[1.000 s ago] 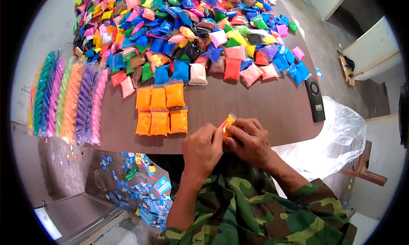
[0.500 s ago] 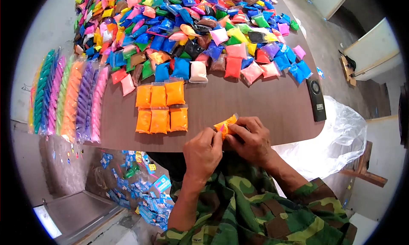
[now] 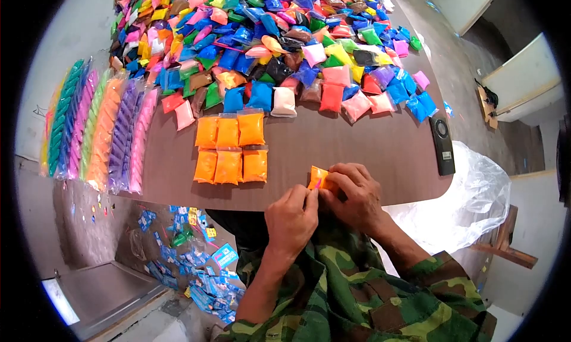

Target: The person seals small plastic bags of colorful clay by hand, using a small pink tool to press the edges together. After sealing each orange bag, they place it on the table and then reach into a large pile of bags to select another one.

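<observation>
Near the table's front edge, my right hand (image 3: 355,194) pinches a small orange packet (image 3: 317,176) from its right side. My left hand (image 3: 292,216) is closed just below and left of that packet, with a small pink piece (image 3: 318,183) at its fingertips, against the packet's front. Whether the pink piece is a tool or a strip is too small to tell. Several orange packets (image 3: 229,166) lie in two rows on the brown table (image 3: 285,148), left of my hands.
A large heap of coloured packets (image 3: 262,38) covers the back of the table. Long twisted coloured bundles (image 3: 102,133) lie at the left. A black device (image 3: 441,145) sits near the right edge, beside clear plastic (image 3: 464,187). Blue wrappers (image 3: 208,282) litter the floor.
The view has shifted slightly. The held orange packet now stands more upright and shows more of its face. My left hand has moved a little right and down.
</observation>
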A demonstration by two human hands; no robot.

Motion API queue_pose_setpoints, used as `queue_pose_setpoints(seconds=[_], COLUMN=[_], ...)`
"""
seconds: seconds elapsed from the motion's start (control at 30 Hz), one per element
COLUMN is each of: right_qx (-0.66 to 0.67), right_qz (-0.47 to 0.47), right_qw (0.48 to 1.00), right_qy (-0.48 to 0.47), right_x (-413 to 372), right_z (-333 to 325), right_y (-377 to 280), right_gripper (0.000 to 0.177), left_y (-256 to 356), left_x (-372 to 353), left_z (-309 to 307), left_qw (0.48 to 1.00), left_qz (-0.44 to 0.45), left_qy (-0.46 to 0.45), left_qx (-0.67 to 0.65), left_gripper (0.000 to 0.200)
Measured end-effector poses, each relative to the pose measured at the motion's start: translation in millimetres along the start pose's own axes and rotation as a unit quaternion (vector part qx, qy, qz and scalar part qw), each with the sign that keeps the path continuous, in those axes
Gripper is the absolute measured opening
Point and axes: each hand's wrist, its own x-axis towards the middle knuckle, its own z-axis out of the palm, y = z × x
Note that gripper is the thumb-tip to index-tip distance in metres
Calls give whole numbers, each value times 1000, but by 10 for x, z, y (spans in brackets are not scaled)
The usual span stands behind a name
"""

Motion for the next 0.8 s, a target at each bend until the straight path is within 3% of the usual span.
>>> queue_pose_setpoints(seconds=[0.27, 0.4, 0.63, 0.8], right_qx=[0, -13, -22, -24], right_qz=[8, 13, 18, 17], right_qw=[1000, 1000, 999, 1000], right_qy=[18, 9, 15, 7], right_x=[8, -32, -60, -79], right_z=[6, 5, -2, 8], right_y=[-23, -13, -13, 0], right_gripper=[34, 32, 35, 34], left_y=[-171, -32, -125, -168], left_x=[280, 276, 197, 309], left_z=[42, -56, 33, -12], left_qw=[996, 1000, 995, 997], left_qz=[9, 6, 20, 27], left_qy=[23, 16, 1, 2], left_qx=[87, 7, 94, 70], left_gripper=[22, 23, 21, 21])
